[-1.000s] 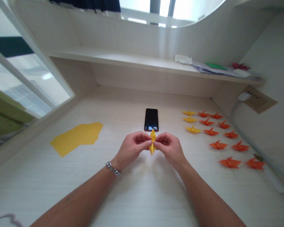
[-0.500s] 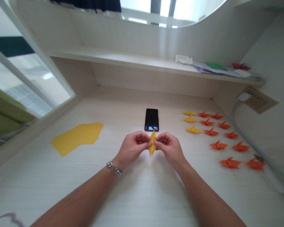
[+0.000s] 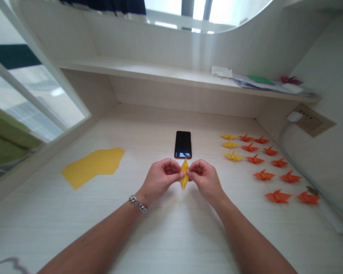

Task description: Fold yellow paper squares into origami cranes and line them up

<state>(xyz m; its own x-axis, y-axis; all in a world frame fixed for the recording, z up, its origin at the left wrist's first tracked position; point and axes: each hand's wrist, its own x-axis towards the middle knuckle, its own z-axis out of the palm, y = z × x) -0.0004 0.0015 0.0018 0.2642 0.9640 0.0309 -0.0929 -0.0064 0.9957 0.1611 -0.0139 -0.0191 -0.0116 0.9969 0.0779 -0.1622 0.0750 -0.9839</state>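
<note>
A narrow, diamond-shaped piece of folded yellow paper (image 3: 184,170) stands upright between my hands, its lower end split into two points. My left hand (image 3: 164,173) pinches its left edge between thumb and fingers; a chain bracelet (image 3: 137,203) circles that wrist. On the other edge, my right hand (image 3: 203,176) grips the same paper with thumb and forefinger. Just beyond the fingertips lies a black phone (image 3: 183,144), screen up. Parts of the curled fingers are hidden behind the thumbs.
Fanned yellow sheets (image 3: 94,164) lie at left. On the right are three yellow paper cranes (image 3: 233,156) and several orange cranes (image 3: 278,196). A cable (image 3: 288,152) runs from a wall socket (image 3: 311,120) down beside them. Papers (image 3: 263,84) rest on the shelf (image 3: 160,73).
Both hands keep their grip on the folded yellow paper. Its lower tip has dropped very slightly; nothing else visibly differs.
</note>
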